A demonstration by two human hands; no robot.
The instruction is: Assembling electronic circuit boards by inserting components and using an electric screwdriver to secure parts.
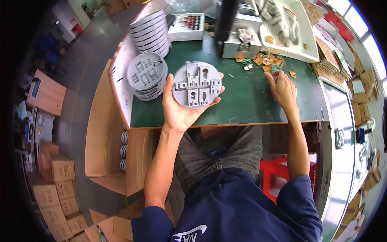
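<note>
My left hand (pixel 177 113) grips a round grey plastic housing (pixel 196 85) from below, fingers wrapped round its right edge and thumb along its left. The housing's upper face carries raised square frames and slots. On the right, my right hand (pixel 284 92) lies low over the green tabletop, thumb and forefinger apart at the front edge of a pile of small circuit boards (pixel 268 60). No object shows between those fingers; the other fingers are partly hidden. Left of the held housing, a low stack of similar round grey housings (pixel 147 71) stands on the table.
A tall, leaning stack of grey round parts (pixel 151 34) rises at the back left. Beside it sits a white foam tray (pixel 186 27) of small red and dark parts. A white bin (pixel 308 42) with gloves is back right. An open carton (pixel 117 161) stands left of the table (pixel 250 107).
</note>
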